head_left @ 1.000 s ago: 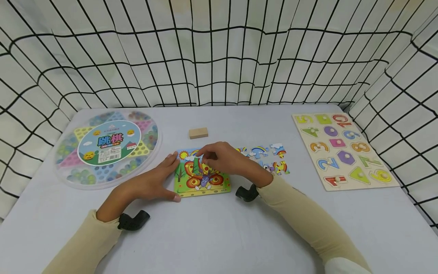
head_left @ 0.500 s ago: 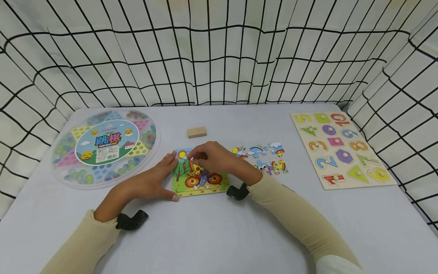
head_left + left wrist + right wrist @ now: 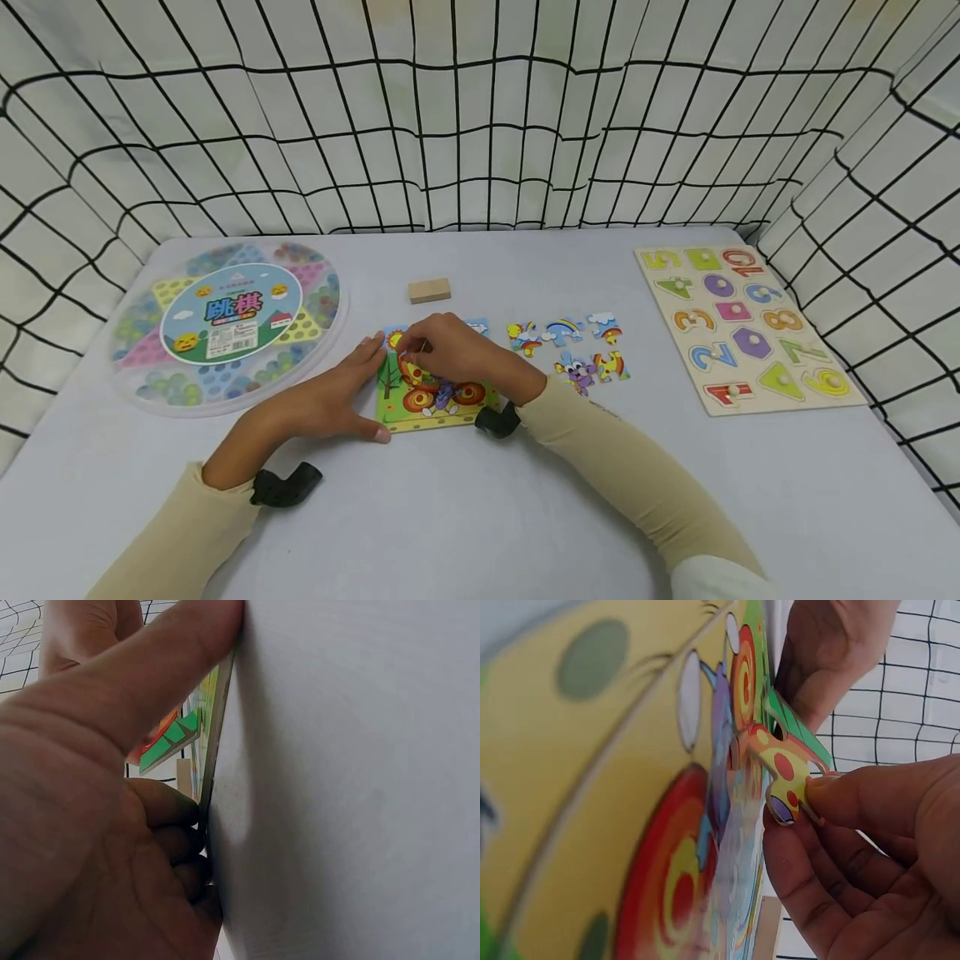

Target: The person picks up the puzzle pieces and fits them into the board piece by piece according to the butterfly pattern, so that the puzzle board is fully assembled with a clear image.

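Note:
My right hand (image 3: 457, 354) pinches a jigsaw piece (image 3: 787, 769) between thumb and fingertips, over the upper left part of a picture puzzle board (image 3: 397, 404). In the right wrist view this piece is yellow with red spots and a green part, and it stands tilted against the board's face. From the left wrist, the piece's green corner (image 3: 172, 739) shows above the board's edge. My left hand (image 3: 326, 404) rests at the board's left side, fingers along the edge and thumb at the near corner. The right hand hides part of the picture.
Several loose jigsaw pieces (image 3: 564, 331) lie right of the board. A small wooden block (image 3: 429, 290) lies behind it. A round Chinese checkers box (image 3: 232, 312) is at the left, a wooden number board (image 3: 780, 379) at the right. Black mesh (image 3: 480, 150) encloses the table.
My right hand has moved left across the board with the jigsaw piece, uncovering the board's upper right and more loose pieces. The left hand has stayed at the board's edge.

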Available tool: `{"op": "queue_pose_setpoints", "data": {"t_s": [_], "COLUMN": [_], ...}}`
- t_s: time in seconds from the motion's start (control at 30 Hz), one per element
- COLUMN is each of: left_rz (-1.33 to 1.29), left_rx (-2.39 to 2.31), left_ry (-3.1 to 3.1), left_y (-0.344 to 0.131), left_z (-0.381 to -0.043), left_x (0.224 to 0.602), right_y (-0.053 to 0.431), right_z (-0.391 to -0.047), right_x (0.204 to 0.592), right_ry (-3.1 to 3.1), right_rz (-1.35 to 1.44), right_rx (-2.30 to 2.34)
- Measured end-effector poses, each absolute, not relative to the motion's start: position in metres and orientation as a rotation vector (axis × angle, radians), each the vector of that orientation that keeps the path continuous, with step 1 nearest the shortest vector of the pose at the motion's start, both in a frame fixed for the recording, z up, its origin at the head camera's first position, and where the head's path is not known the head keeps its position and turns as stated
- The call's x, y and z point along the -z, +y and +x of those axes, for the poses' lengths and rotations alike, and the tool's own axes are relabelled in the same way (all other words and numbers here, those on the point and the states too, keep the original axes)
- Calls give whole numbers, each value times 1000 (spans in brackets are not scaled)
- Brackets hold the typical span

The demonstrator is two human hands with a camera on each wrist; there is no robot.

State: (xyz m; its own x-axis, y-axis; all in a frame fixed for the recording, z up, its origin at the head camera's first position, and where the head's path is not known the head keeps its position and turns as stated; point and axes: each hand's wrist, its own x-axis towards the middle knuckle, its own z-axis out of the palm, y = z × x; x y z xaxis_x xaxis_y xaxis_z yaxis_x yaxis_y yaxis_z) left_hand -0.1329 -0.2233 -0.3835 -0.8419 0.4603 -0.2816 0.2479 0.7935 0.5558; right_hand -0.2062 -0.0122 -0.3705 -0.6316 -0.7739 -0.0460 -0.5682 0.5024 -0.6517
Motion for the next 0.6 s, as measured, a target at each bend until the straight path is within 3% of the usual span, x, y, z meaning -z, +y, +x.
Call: {"op": "queue_pose_setpoints", "data": {"t_s": [0.6], "left_rz": [544], "left_rx": [-729], "left_ry": [2581], "left_y": [-225], "left_z": [-132], "left_x": [385], "right_y": [-23], "right_z": [-201], "right_x": [377], "right_ry": [2494], "right_rz": [-1096], "right_rx": [670]}}
